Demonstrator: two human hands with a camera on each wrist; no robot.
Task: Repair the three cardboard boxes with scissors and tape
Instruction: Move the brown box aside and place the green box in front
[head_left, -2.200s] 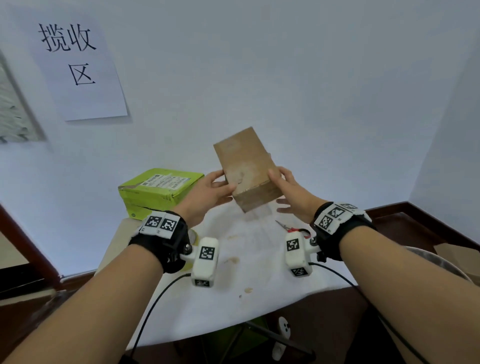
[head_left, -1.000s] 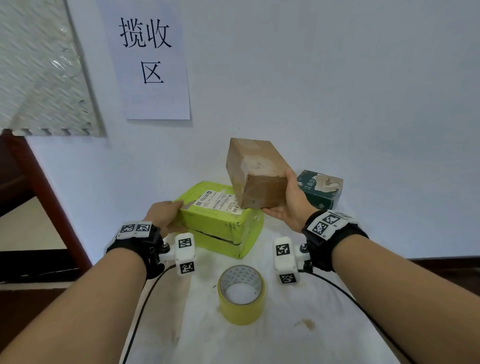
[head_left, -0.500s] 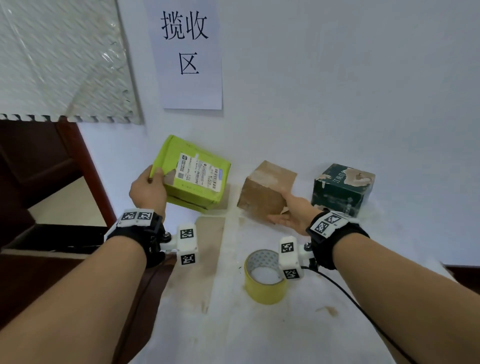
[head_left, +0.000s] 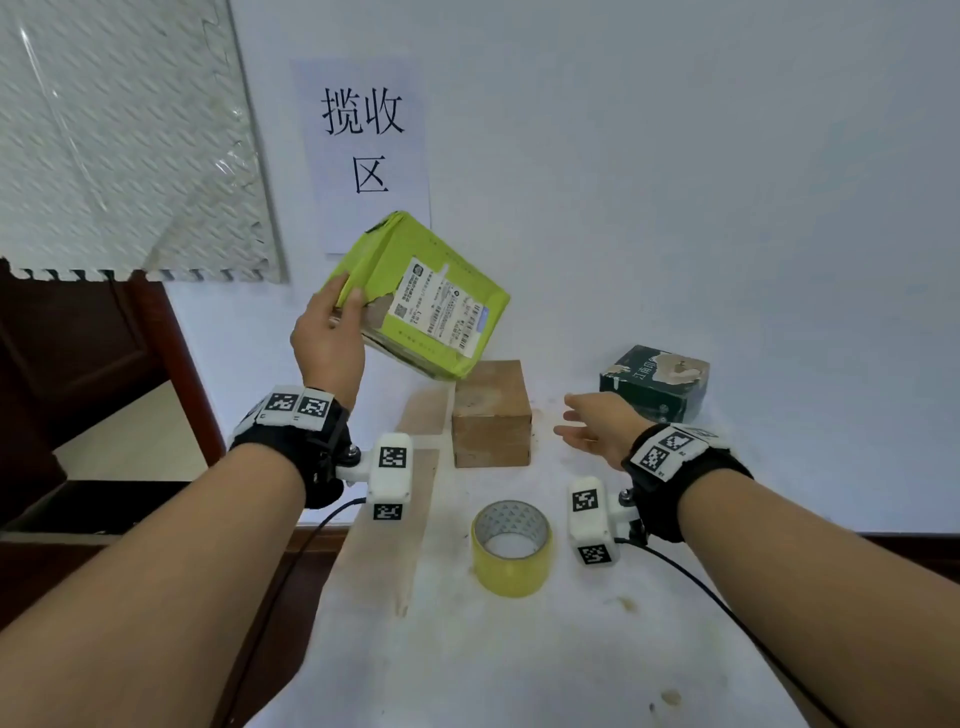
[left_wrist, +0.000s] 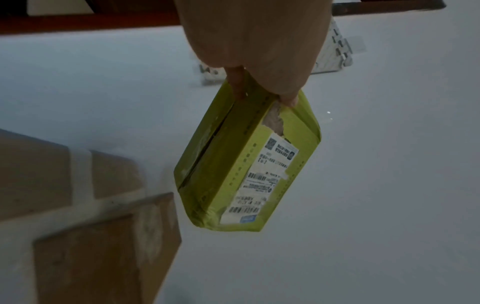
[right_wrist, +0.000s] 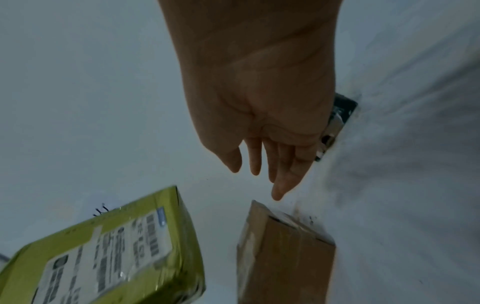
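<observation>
My left hand (head_left: 332, 338) grips one end of a lime-green box (head_left: 436, 306) with a white shipping label and torn paper, tilted in the air above the table; the left wrist view shows the green box (left_wrist: 249, 164) hanging from my fingers. A plain brown cardboard box (head_left: 491, 415) stands on the white table (head_left: 571, 649) below it. My right hand (head_left: 592, 426) hovers just right of the brown box (right_wrist: 283, 255), fingers straight and holding nothing. A dark green box (head_left: 654, 384) with torn patches stands at the back right. A yellow tape roll (head_left: 511, 551) lies in front.
A white wall with a paper sign (head_left: 363, 150) bearing Chinese characters rises right behind the boxes. A white foam mat (head_left: 124, 140) leans at upper left over a dark wooden frame (head_left: 78, 353). The table's left edge drops to the floor. No scissors are in view.
My right hand set the brown box upright on the table and let go of it. My left hand lifted the green box higher and tilted it toward the middle.
</observation>
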